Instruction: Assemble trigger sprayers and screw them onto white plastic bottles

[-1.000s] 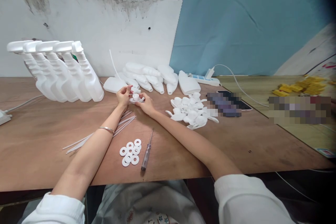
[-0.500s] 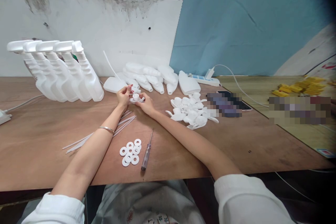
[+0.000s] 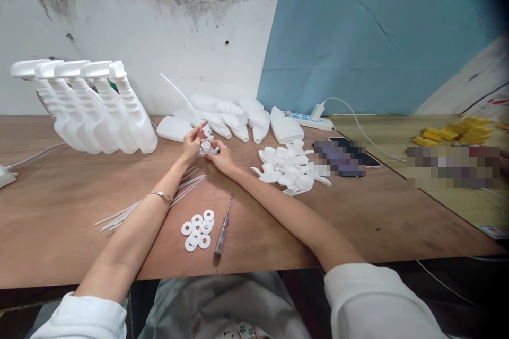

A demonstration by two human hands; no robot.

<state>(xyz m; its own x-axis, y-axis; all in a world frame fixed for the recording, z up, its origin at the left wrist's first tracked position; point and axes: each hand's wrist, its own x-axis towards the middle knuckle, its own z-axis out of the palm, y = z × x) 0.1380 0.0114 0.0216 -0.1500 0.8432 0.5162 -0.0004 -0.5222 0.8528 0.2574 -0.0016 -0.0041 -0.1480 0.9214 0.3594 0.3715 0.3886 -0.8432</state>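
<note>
A white plastic spray head (image 3: 205,147) with a round cup-like opening facing up is pinched in my right hand (image 3: 223,160). Close against its left side is my left hand (image 3: 192,144), fingers closed around a thin white tube (image 3: 177,91). That tube slants up and away to the left, its far end in the air; where its near end lies among my fingers is hidden. Just beyond both hands lie white plastic bottles (image 3: 217,108) in a heap. White washers (image 3: 194,233) and a clear-handled screwdriver (image 3: 222,235) rest on the table closer to me.
Assembled spray bottles (image 3: 131,116) stand in a row at the left. More thin tubes (image 3: 119,217) lie under my left forearm. White spray head parts (image 3: 288,167) are piled to the right, beside phones (image 3: 371,159). A power strip (image 3: 314,121) sits along the back.
The tube in my left hand has shifted right and shows more of its length. My left hand has moved slightly right and its fingers are raised. My right hand is nearly still.
</note>
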